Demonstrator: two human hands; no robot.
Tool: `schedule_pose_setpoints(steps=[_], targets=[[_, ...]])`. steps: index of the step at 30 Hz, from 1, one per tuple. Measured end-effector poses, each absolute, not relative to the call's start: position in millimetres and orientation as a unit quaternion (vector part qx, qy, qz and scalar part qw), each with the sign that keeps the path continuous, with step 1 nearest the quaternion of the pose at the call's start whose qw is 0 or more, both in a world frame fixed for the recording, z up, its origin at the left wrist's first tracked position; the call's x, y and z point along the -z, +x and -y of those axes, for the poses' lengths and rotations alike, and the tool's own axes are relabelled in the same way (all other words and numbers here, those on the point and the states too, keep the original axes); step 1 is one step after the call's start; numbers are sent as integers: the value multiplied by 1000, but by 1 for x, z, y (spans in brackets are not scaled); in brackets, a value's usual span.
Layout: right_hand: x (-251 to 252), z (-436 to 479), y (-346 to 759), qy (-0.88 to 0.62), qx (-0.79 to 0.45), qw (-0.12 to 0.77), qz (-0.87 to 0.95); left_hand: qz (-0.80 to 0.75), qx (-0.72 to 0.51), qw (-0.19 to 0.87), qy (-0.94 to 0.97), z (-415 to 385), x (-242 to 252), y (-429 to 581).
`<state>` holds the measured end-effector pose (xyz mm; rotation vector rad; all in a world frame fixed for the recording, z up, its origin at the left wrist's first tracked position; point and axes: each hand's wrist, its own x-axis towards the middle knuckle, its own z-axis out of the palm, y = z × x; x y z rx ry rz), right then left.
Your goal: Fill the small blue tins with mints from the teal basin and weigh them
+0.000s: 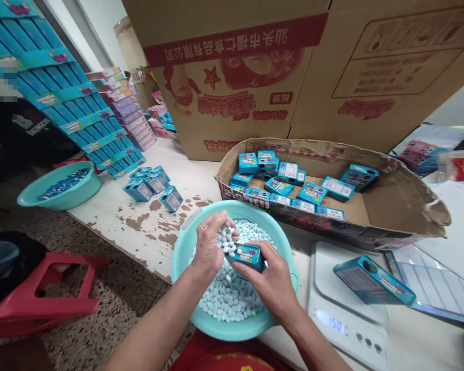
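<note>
A teal basin (181, 304) full of small white candies (232, 296) stands at the table's front edge. Above it, my left hand (211, 245) is cupped around a handful of the candies, some at the mouth of a small blue candy box (248, 256). Gripped between thumb and fingers, that box lies tilted in my right hand (272, 281), its opening turned toward my left hand. A few candies are in the air below my left fingers. How full the box is, I cannot see.
Right of the basin, a white scale (346, 335) reading 150 carries a larger-looking blue box (373, 281). Behind stands a torn cardboard tray (365, 208) of blue boxes. Several boxes (149, 184) sit left, near another basin (95, 183), a red stool (73, 309) and a seated person (27, 129).
</note>
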<state>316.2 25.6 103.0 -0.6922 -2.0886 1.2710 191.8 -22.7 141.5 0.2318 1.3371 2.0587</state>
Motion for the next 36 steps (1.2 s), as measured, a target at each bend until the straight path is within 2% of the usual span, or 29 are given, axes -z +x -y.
schedule_pose_setpoints(steps=[12, 21, 29, 33, 36], targets=[[-112, -26, 320, -272, -497, 293, 771, -543, -768, 302, 156, 20, -144, 200], [-111, -28, 324, -278, -513, 282, 762, -564, -754, 310, 132, 17, -140, 199], [-103, -28, 316, -256, -552, 291, 738, -556, -722, 374, 173, 16, -143, 209], [-99, -31, 325, -281, -604, 306, 680, -488, -786, 358, 126, 19, -153, 196], [-98, -33, 331, -285, -642, 326, 632, -442, -818, 367, 17, 20, -148, 179]])
